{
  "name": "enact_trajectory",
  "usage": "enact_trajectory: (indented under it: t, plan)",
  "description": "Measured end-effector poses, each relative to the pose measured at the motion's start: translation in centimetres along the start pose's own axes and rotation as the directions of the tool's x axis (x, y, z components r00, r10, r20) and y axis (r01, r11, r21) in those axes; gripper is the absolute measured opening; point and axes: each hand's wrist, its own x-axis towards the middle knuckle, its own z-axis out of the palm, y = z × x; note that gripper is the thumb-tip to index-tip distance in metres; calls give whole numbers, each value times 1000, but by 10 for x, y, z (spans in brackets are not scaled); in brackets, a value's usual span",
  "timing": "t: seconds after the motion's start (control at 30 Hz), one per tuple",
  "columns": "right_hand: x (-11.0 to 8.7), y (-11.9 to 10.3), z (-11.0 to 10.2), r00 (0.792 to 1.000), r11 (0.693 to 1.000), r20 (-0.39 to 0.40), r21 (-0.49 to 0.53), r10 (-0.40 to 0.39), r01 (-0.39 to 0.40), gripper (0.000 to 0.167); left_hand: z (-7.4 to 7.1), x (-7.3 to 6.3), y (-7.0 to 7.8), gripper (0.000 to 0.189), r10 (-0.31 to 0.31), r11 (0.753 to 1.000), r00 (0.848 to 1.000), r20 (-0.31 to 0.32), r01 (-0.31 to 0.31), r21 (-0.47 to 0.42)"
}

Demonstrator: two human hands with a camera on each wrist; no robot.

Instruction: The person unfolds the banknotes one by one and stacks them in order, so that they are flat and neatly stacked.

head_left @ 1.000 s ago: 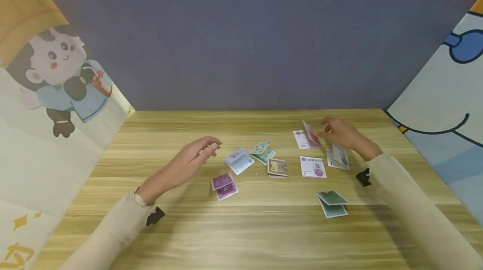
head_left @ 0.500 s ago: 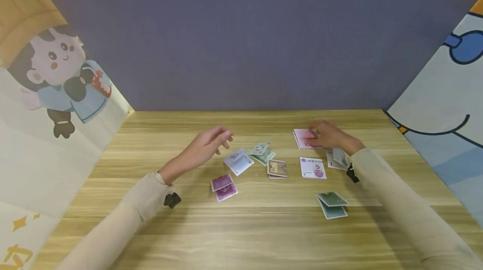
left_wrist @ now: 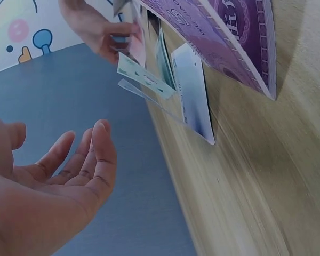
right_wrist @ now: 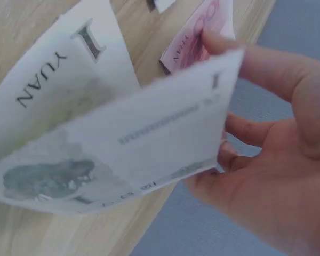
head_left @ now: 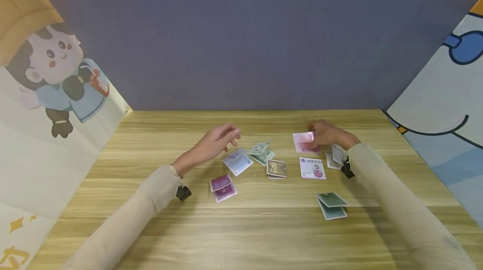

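Observation:
My right hand is at a pink 100 banknote at the back right. In the right wrist view its thumb lies on the pink banknote, with a folded grey 1 yuan banknote partly hiding the fingers. In the left wrist view the right hand appears to pinch the pink note's edge. My left hand hovers behind and left of a folded blue banknote, its fingers loosely bent and holding nothing. The left palm shows in its own wrist view.
Folded notes lie about the wooden table: a green one, a brown one, a purple one and a dark green one. A 5 note lies flat. A grey-blue panel rises behind.
My right hand has moved left onto the pink banknote, whose raised flap has come down; the note has since shifted slightly toward me. My left hand has drifted right, toward the blue banknote.

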Motion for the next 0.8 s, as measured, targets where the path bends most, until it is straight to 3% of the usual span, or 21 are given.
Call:
enact_trajectory:
  t: [0.1,0.2,0.37,0.47,0.8]
  plan:
    - [0,3,1,998,999,-62,49,-16,19,29,3,3,1,36,2,1000,1000,1,-2,10]
    - [-1,5,3,990,986,-137,159,-22,44,13,5,5,2,34,0,1000,1000,3,0,11]
    - [-4,-6,2,977,957,-211,282,-14,74,23,9,8,2,34,3,1000,1000,8,-3,5]
    - [-7,-20,-2,976,939,-215,326,-34,105,27,12,10,2,32,6,1000,1000,2,-6,0]
    - [-16,-63,-1,956,905,-258,358,-141,230,23,12,20,12,34,27,1000,1000,11,-27,5]
